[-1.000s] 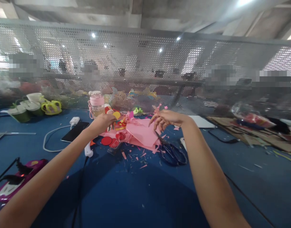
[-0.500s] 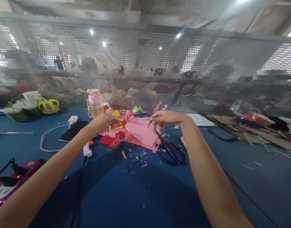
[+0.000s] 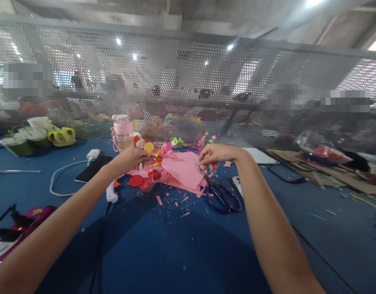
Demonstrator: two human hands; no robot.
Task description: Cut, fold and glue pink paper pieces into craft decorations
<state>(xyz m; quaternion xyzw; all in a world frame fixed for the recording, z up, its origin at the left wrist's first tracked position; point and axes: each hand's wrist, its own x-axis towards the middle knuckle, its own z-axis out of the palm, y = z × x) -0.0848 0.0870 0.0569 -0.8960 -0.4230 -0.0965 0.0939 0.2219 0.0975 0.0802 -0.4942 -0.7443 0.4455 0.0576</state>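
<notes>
My left hand (image 3: 133, 157) reaches in at the left of a pile of craft pieces, its fingers pressed together; what they hold, if anything, is hidden. Close to those fingertips are a yellow disc (image 3: 149, 147) and red discs (image 3: 135, 181). My right hand (image 3: 215, 157) hovers at the right edge of the pink sheets (image 3: 182, 168), thumb and forefinger pinched. Whatever lies in that pinch is too small to name. Just below it, dark-handled scissors (image 3: 222, 197) rest on the blue table, their blades pointing toward the sheets.
A pink-lidded bottle (image 3: 123, 132) stands behind my left hand. To the left are a phone (image 3: 92, 169), a white charger (image 3: 93, 154) and a purple power strip (image 3: 37, 216). A white glue gun (image 3: 111, 194) lies nearer. Cardboard (image 3: 316, 171) is at right, a perforated metal screen (image 3: 182, 81) behind.
My right hand has shifted slightly right and down, its fingertips drawing back over the pink sheet. My left hand stays almost in place at the pile.
</notes>
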